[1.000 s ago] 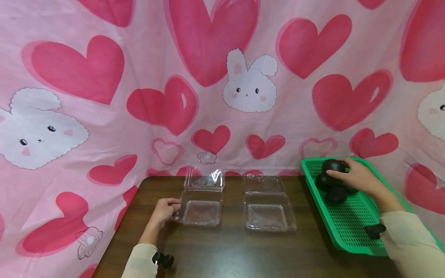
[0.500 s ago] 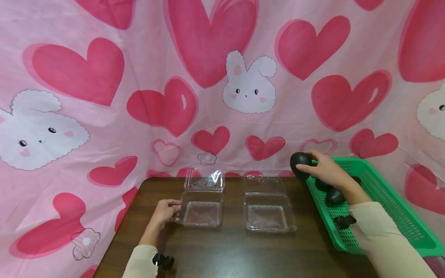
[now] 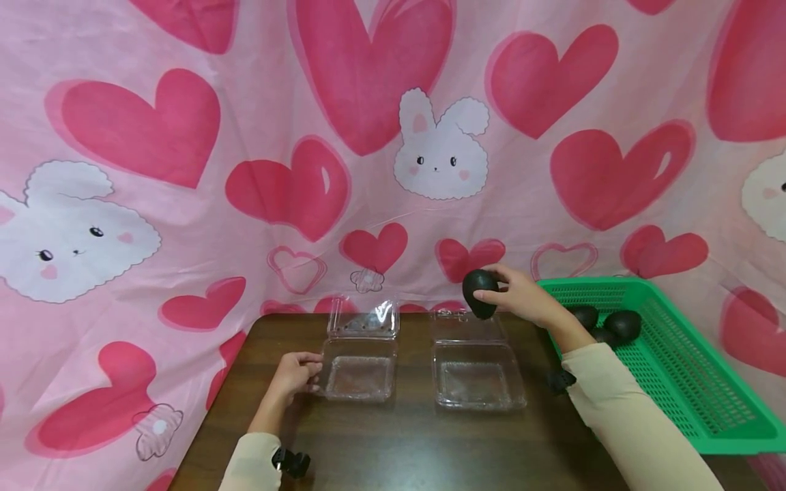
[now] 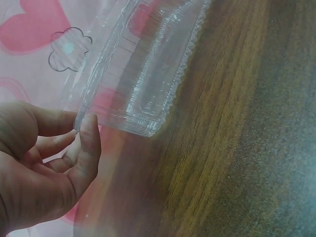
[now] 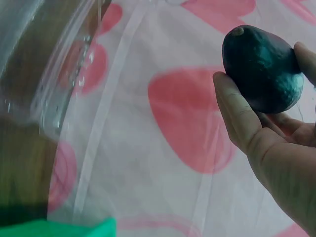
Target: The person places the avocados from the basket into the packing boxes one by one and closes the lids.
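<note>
My right hand [image 3: 514,294] grips a dark avocado [image 3: 480,293] in the air, over the raised lid of the right clear plastic clamshell box [image 3: 479,382]. In the right wrist view the avocado [image 5: 261,69] sits between thumb and fingers, its stem end showing. With thumb and fingertips, my left hand [image 3: 297,374] pinches the left edge of the other clear clamshell box [image 3: 359,375]. The left wrist view shows that pinch on the rim of the box [image 4: 148,98]. Both boxes stand with lids folded back, and nothing lies in them.
At the right stands a green plastic basket [image 3: 706,382] with several dark avocados [image 3: 623,326] near its far left side. The boxes rest on a brown wooden table [image 3: 393,450]. A pink cloth with hearts and rabbits [image 3: 442,239] hangs behind the table.
My right hand has lifted an avocado out of the green basket and carried it left to above the right box. The left hand stays at the left box.
</note>
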Available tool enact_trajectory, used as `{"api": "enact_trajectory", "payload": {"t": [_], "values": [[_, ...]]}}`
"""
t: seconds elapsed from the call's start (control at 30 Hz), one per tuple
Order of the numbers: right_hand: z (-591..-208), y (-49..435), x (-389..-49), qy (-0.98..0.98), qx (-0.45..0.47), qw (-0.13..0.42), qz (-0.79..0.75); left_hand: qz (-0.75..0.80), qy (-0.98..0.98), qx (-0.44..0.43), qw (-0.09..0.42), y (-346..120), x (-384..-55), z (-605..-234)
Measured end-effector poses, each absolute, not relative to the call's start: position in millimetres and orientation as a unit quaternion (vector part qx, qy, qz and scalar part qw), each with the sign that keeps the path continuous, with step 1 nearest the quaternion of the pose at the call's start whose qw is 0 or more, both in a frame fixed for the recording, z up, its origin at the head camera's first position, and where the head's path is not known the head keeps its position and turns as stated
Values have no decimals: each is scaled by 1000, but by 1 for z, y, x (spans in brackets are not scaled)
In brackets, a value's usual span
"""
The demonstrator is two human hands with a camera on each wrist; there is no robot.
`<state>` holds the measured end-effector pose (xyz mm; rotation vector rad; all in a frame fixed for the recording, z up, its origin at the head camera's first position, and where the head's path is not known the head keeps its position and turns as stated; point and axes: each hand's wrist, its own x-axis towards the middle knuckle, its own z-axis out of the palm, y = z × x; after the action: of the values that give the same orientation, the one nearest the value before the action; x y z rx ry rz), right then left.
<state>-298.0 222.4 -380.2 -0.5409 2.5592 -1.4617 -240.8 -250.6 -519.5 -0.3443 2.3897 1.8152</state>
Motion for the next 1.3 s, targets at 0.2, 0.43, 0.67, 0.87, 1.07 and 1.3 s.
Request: {"api": "enact_trajectory", "payload": {"t": [0.2,0.43,0.67,0.87,1.07,1.3], "values": [[-387,198,-300,844,-175,87,-499,598,791,-112,61,-250,-242,-520],[-397,171,-300,832,-165,99,-520,599,790,-114,61,-250,-241,-521],[-414,142,-302,822,-180,109,-529,603,787,-117,59,-249,-242,-520],[-430,112,-300,805,-189,120,-549,605,785,-120,67,-250,-243,-519],[-453,79,-297,792,-171,139,-569,601,787,-123,68,-250,-243,-519],[-471,46,-294,781,-158,176,-578,599,789,-122,66,-249,-244,-520]]}}
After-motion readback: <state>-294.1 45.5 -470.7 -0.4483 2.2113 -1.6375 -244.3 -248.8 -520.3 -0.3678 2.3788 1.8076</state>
